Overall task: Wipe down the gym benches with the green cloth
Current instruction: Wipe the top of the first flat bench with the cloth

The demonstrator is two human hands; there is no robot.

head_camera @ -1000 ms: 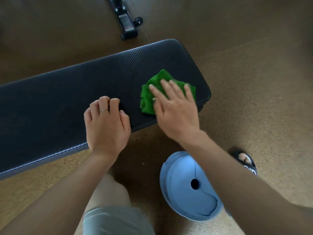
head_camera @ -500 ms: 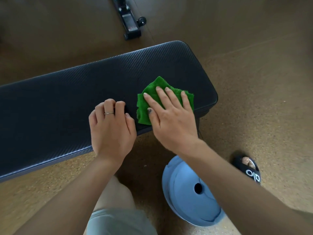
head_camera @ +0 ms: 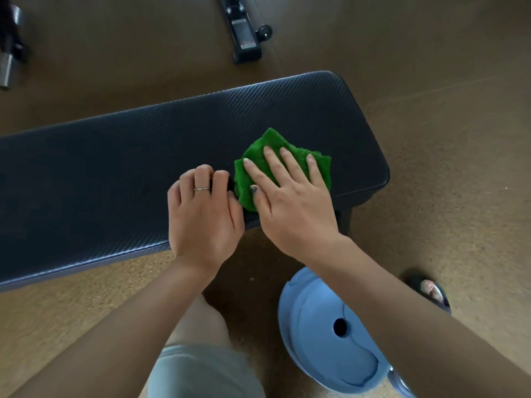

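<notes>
A dark padded gym bench (head_camera: pixel 120 156) runs across the view from the left edge to right of centre. The green cloth (head_camera: pixel 270 145) lies crumpled on its near right part. My right hand (head_camera: pixel 290 196) presses flat on the cloth with straight, spread fingers. My left hand (head_camera: pixel 204 214), with a ring on one finger, rests on the bench's near edge just left of the cloth, its fingers curled under and holding nothing.
A blue weight plate (head_camera: pixel 324 334) lies on the brown floor below my right forearm. A sandalled foot (head_camera: pixel 429 291) is at the right. A black bench leg with a wheel (head_camera: pixel 244 33) stands beyond the bench. Dumbbell ends (head_camera: pixel 7 67) sit at the far left.
My right hand has slid the cloth leftward along the bench, closing on my left hand, which has stayed on the bench's near edge.
</notes>
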